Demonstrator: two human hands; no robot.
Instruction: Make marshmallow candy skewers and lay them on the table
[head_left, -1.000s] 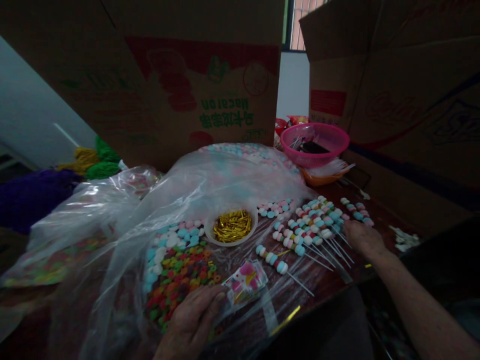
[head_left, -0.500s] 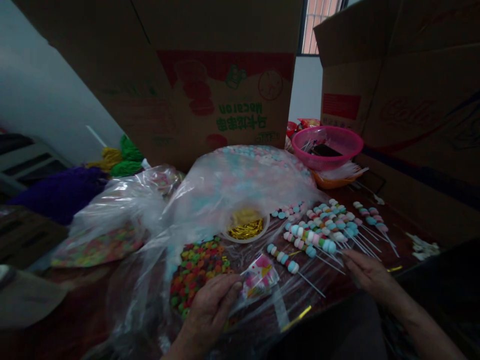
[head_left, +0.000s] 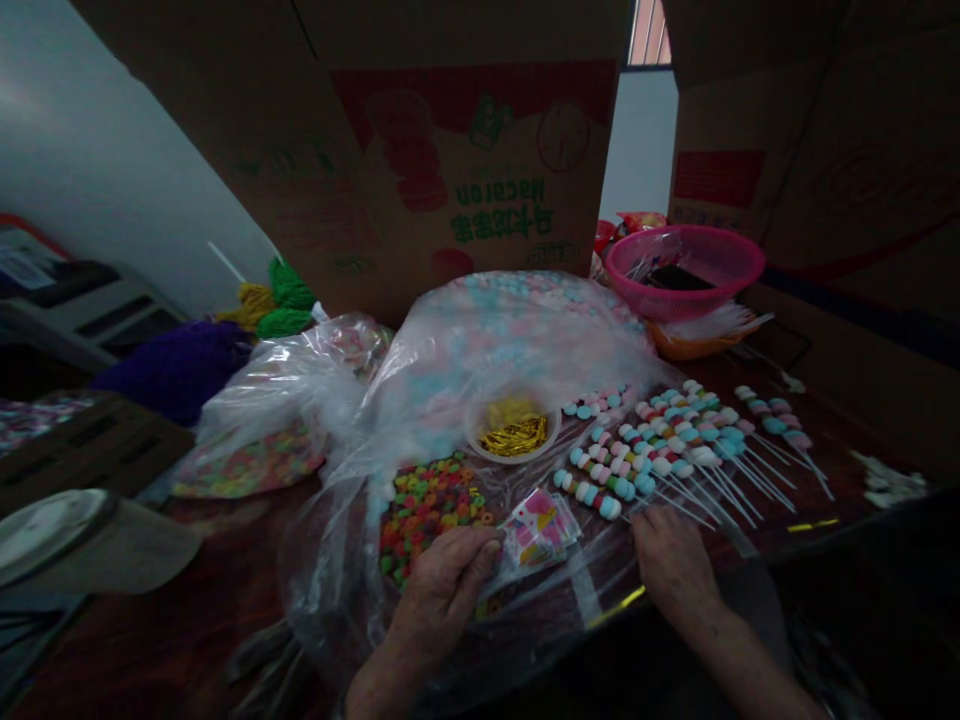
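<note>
My left hand (head_left: 450, 580) is closed, thumb against forefinger, at the left edge of small clear packets with a pink and yellow print (head_left: 541, 528). Under and behind its fingers lie many small coloured candy rings (head_left: 427, 505). My right hand (head_left: 673, 560) is closed at the stick end of the nearest candy skewer (head_left: 587, 494), a row of pastel pieces lying on the plastic; the fingers hide most of its stick. Beyond it, several more candy skewers (head_left: 675, 430) lie side by side, white sticks toward me.
A tub of gold twist ties (head_left: 514, 435) stands before a big clear bag of pastel candies (head_left: 502, 340). A pink basket (head_left: 686, 275) is at back right, a bag of candy rings (head_left: 255, 460) at left. Cardboard boxes (head_left: 360, 250) rise behind. A whitish container (head_left: 82, 540) lies far left.
My right hand has moved left, from the sticks of the grouped skewers to the nearest skewer's stick. My left hand stays at the packets. The view has shifted slightly.
</note>
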